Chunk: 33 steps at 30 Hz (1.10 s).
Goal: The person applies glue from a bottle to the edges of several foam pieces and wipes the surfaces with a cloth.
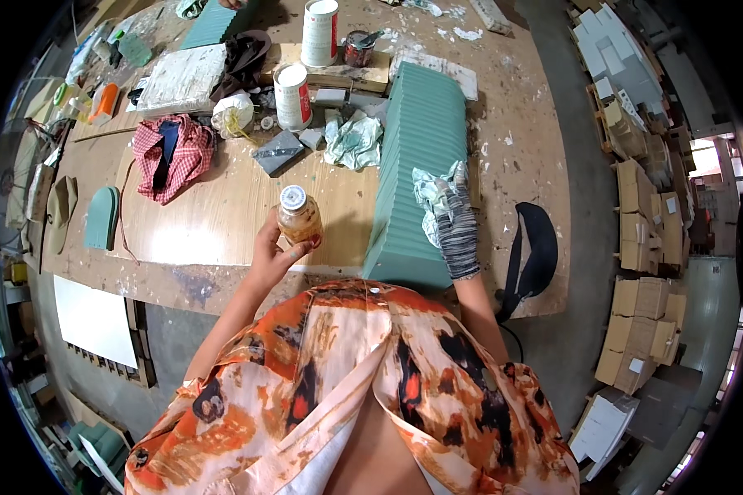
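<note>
My bare left hand is closed around a small bottle with a white cap and brownish stains, held upright above the wooden table. On my right hand is a grey striped knit glove. Its fingers press a crumpled, green-stained rag against a long green ribbed piece, near that piece's right side. The ribbed piece lies lengthwise away from me, its smooth end close to my body. The rag partly hides the gloved fingertips.
Beyond my left hand are a dark grey block, another crumpled rag and a red checked cloth. Two white-and-red cans and a dark paint tin stand farther back. Right of my glove lies a black strapped item.
</note>
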Available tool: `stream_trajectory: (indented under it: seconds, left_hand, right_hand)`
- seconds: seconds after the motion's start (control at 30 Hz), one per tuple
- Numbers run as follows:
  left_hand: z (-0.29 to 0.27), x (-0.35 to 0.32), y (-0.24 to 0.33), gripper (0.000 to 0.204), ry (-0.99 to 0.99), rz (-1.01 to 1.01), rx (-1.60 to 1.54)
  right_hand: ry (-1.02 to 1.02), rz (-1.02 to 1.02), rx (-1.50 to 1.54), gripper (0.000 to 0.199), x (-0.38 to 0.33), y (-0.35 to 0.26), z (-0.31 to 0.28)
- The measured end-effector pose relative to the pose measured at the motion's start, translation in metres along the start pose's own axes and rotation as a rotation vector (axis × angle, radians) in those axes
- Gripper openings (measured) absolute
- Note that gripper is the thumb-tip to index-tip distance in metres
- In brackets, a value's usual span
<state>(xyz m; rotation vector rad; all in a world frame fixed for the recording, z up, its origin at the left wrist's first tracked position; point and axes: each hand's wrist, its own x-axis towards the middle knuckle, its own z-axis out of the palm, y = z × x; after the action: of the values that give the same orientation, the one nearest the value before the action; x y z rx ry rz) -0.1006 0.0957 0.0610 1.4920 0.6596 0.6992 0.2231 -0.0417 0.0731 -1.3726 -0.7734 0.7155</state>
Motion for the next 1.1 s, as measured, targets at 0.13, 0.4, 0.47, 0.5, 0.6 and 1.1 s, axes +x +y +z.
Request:
stream_trajectory:
  seconds: [0.13, 0.4, 0.47, 0.5, 0.6, 1.1]
  left_hand:
    - [0.001, 0.001, 0.002, 0.059, -0.01, -0.003, 0.005]
    - [0.003, 0.001, 0.004, 0.06, -0.015, -0.018, -0.007]
    - [0.002, 0.001, 0.004, 0.06, -0.019, -0.025, -0.009]
    - [0.001, 0.001, 0.002, 0.059, -0.023, -0.015, 0.007]
    - [0.001, 0.001, 0.002, 0.057, -0.023, -0.001, 0.018]
    - [0.009, 0.007, 0.015, 0.049, -0.027, 0.012, 0.021]
  right_hand:
    - [-0.075, -0.102, -0.163, 0.042, 0.002, -0.004, -0.003]
    - [-0.016, -0.487, -1.1, 0.048, 0.001, -0.022, -0.005]
    - [0.073, -0.56, -1.148, 0.049, 0.0, -0.021, -0.004]
    - [0.067, -0.543, -1.141, 0.046, 0.001, -0.019, -0.006]
    - [0.01, -0.455, -1.175, 0.04, -0.004, -0.016, -0.006]
    - [-0.034, -0.54, -1.082, 0.044, -0.005, -0.025, 0.007]
